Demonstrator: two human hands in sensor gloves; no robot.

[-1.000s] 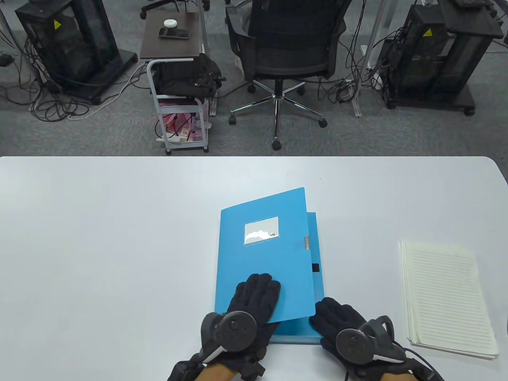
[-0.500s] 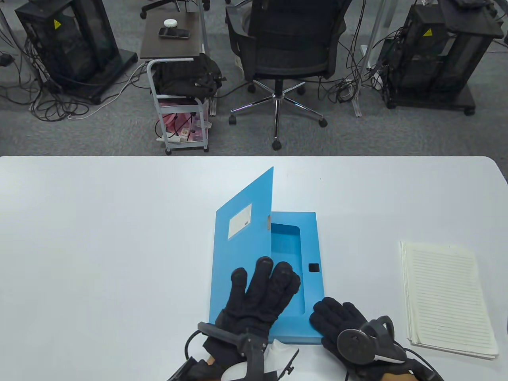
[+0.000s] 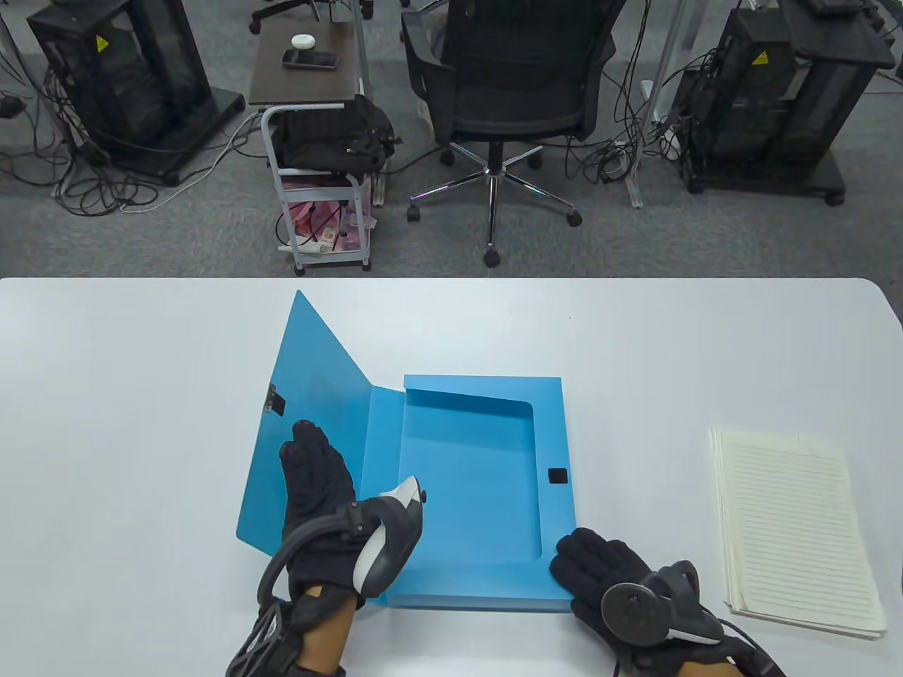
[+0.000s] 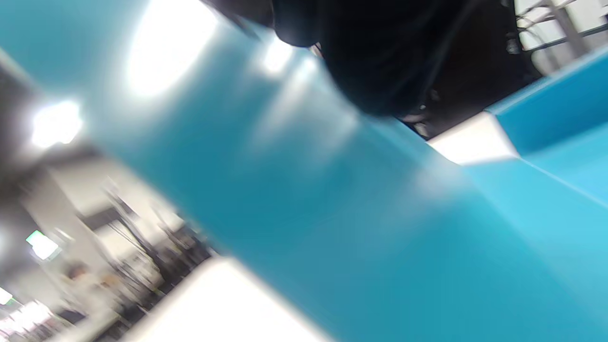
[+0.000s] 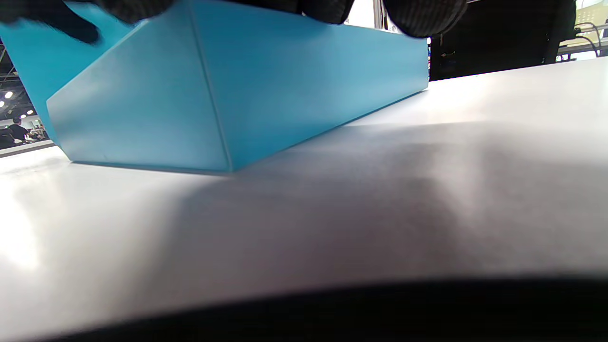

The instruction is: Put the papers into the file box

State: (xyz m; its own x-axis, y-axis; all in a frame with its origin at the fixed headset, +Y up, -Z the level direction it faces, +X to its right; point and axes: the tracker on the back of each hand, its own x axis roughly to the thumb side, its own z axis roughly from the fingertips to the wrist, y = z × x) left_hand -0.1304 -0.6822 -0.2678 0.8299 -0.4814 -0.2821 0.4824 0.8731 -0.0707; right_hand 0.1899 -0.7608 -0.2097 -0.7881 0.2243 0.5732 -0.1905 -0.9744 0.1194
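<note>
Overhead, the blue file box (image 3: 473,493) lies open at the middle of the white tabletop (image 3: 141,395), its cover (image 3: 310,423) swung out to the left and tilted up off the surface. The left hand (image 3: 317,493) lies with fingers extended against the inside of that cover, so its grip is spread flat, clamped on nothing. The right hand (image 3: 607,571) rests on the box's near right corner; whether its fingers curl around the edge cannot be told from above. The papers (image 3: 794,529) sit in a stack well apart to the right.

Only the right wrist view shows the box's outer side wall (image 5: 237,85) standing on the tabletop, with gloved fingertips (image 5: 422,16) draped over its top rim. Left wrist view is blurred: blue cover surface (image 4: 308,199) close up, with the dark glove (image 4: 380,57) above it.
</note>
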